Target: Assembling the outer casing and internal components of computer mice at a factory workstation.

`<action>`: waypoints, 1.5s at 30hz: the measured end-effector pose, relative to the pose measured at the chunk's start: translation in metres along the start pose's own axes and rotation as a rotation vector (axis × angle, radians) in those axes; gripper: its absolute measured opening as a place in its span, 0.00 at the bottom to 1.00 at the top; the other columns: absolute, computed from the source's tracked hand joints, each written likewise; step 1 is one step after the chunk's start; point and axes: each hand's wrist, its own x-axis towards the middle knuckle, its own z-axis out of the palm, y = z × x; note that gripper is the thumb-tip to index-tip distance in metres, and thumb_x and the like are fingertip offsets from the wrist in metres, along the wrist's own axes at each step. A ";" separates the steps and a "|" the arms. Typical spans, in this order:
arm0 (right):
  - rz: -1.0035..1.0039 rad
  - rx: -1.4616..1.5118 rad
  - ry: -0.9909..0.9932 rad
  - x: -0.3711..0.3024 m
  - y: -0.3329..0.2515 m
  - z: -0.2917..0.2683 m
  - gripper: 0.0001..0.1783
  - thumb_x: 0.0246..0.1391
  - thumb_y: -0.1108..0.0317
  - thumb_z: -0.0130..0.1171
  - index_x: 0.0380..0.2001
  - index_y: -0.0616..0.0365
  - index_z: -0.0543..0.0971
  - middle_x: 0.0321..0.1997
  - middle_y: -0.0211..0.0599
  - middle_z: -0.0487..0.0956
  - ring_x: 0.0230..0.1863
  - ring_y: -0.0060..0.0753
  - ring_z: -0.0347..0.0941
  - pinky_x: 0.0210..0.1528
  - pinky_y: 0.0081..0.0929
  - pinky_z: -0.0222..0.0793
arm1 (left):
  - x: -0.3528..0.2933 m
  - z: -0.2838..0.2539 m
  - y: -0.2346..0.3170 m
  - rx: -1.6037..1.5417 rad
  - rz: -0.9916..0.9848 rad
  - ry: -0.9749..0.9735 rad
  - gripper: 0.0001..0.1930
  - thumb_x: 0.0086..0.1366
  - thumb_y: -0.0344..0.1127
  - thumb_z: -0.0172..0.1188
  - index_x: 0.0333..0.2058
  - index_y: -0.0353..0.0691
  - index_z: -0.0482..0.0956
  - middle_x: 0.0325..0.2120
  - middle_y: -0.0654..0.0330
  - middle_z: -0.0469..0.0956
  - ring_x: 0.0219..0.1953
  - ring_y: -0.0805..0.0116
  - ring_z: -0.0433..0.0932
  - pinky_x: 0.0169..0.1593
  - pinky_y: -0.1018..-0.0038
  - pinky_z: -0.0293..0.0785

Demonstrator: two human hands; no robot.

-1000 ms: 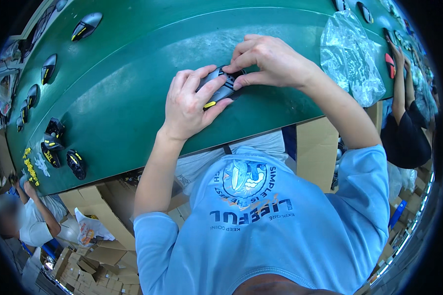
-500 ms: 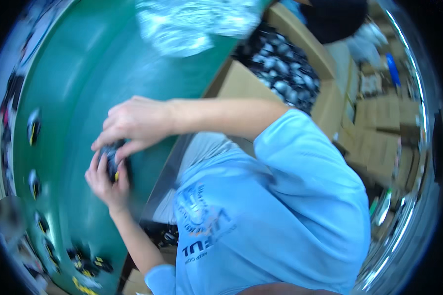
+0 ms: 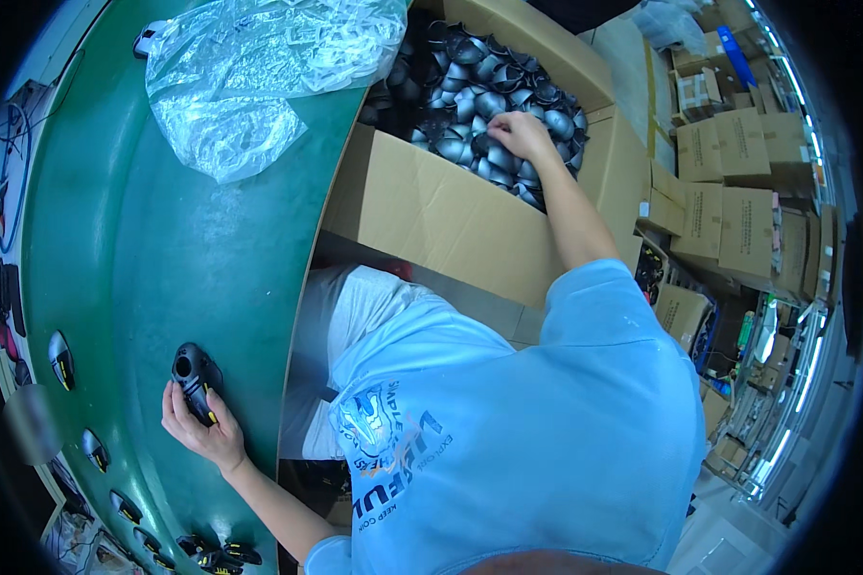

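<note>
Along the far left rim of the green conveyor belt, several small dark mouse bodies lie in a curved row, well apart from one another. Just right of that row, still on the belt near its inner edge, the left hand rests with its fingers curled around the lower end of a black mouse shell, the thumb pressed against its side; the shell lies flat on the belt with a round hole at its upper end. At the belt's upper end sits a crumpled clear plastic bag, overhanging the belt's edge. To the right of the belt stands an open cardboard box filled with dark grey shell parts. The right hand reaches into this box, its fingers bent down and closed together on one of the parts. Further right of the belt, stacked brown cartons stand on the floor.
</note>
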 end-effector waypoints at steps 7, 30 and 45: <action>0.053 0.456 0.392 -0.001 -0.046 -0.022 0.17 0.62 0.59 0.72 0.50 0.56 0.89 0.39 0.42 0.91 0.39 0.31 0.88 0.45 0.28 0.82 | -0.001 -0.003 -0.004 -0.020 -0.028 -0.008 0.25 0.71 0.36 0.67 0.63 0.35 0.77 0.59 0.43 0.78 0.56 0.42 0.76 0.59 0.52 0.72; -1.563 0.625 -0.331 -0.103 -0.470 -0.006 0.31 0.40 0.60 0.84 0.51 0.55 0.87 0.56 0.40 0.87 0.45 0.43 0.84 0.49 0.37 0.84 | 0.000 -0.025 0.092 -1.229 -0.654 -0.135 0.14 0.81 0.36 0.52 0.44 0.32 0.82 0.32 0.61 0.82 0.32 0.72 0.78 0.37 0.68 0.75; -1.515 0.614 -0.355 -0.029 -0.535 0.014 0.33 0.41 0.57 0.83 0.53 0.54 0.87 0.52 0.32 0.88 0.48 0.42 0.79 0.54 0.38 0.77 | 0.022 -0.035 0.010 -0.023 -0.283 0.252 0.36 0.54 0.64 0.78 0.47 0.36 0.84 0.44 0.53 0.83 0.49 0.54 0.78 0.52 0.58 0.73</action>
